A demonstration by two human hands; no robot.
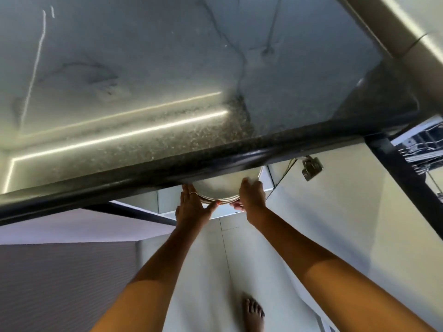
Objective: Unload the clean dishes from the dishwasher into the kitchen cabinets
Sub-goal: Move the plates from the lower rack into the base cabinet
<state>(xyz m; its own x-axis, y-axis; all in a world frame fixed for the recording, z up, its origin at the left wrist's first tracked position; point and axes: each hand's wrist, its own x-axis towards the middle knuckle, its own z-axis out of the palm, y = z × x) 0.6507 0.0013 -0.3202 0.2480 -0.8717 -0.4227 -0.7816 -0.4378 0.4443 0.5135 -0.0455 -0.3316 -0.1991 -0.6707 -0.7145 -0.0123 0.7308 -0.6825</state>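
**Sliding plates under the counter**

Holding a short stack of round metal plates point(219, 188) by its near rim, the person reaches down and forward into a cabinet point(165, 202) below the counter point(143, 144). The left hand point(191, 204) lies along the left side of the stack, fingers stretched forward past the rim and thumb hooked under the near edge; a ring shows on one finger. The right hand point(251, 195) cups the right side, fingers curled over the top of the rim and thumb tucked below. Both hands are therefore grasping the plates, one on each side, which looks like the sensible way to keep a stack level and stop the upper plates slipping while it goes through a low opening.

Only the near half of the stack shows; the far half is hidden by the dark counter edge point(215, 161), so whether the plates already rest on a shelf cannot be told. They appear to sit just inside the cabinet mouth, close under the counter.

A metal hinge point(311, 167) hangs on the open door point(335, 212) to the right, swung clear of the arms. At the far right, racks of the dishwasher point(417, 149) are partly visible. A bare foot point(253, 312) stands on the pale floor point(211, 271) below.

My judgement is that this is the placing step for this stack, with more of the dishwasher likely left to empty.
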